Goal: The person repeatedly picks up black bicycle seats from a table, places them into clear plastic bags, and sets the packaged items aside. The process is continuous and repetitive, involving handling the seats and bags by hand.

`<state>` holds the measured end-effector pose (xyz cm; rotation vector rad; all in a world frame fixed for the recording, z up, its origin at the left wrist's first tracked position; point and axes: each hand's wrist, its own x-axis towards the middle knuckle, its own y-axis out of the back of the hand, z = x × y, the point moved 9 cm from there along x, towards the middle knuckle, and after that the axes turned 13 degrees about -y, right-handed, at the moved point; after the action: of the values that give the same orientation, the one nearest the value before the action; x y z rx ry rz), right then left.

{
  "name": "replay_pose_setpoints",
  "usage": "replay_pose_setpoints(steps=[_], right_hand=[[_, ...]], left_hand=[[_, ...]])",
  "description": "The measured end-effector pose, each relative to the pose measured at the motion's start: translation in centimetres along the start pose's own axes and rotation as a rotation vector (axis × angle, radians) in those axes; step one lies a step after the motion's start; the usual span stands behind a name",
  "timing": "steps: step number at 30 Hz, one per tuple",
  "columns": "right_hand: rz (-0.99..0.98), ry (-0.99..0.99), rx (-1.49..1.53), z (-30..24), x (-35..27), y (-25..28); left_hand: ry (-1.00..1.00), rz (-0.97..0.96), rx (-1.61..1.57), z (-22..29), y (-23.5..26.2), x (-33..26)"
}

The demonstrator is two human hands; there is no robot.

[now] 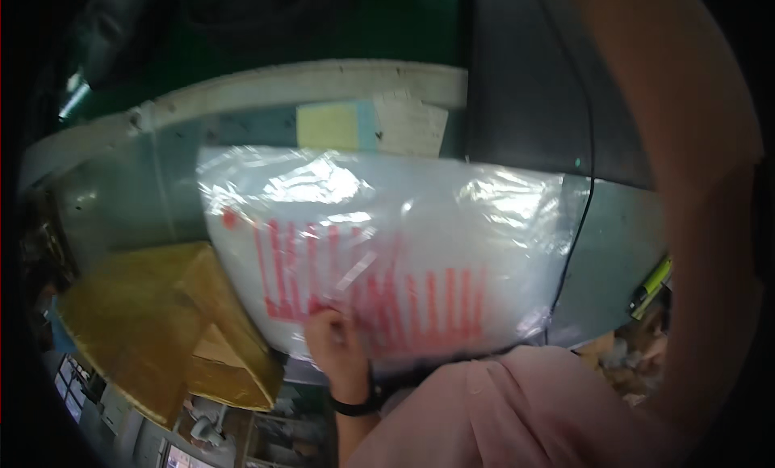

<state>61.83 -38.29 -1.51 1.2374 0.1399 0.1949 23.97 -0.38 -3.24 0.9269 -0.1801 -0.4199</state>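
A large clear plastic bag or sheet [420, 197] lies spread over the table, shiny and wrinkled along its far edge. Rows of red stripes [444, 306] show on or through it; I cannot tell whether they are printed. My left hand [335, 343], with a dark band at the wrist, rests at the near edge of the stripes. Its fingers are curled together, and blur hides what they pinch, if anything. A small pale strip [357, 272] appears just beyond the fingers. My right arm [694, 161] reaches up along the right side, its hand outside the picture.
A gold-coloured open box or wrapped package [145, 314] sits at the left. Yellow and white papers [327, 126] lie beyond the plastic. A dark panel [525, 72] with a black cable [591, 121] stands at the far right. A yellow-green marker-like object [652, 284] is at right.
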Motion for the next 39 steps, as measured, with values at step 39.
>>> replay_pose_setpoints(steps=[39], right_hand=[[-0.033, -1.064, 2.723, -21.5, -67.3, 7.4]], left_hand=[[-0.072, -0.223, -0.465, 12.9, -9.1, -5.6]])
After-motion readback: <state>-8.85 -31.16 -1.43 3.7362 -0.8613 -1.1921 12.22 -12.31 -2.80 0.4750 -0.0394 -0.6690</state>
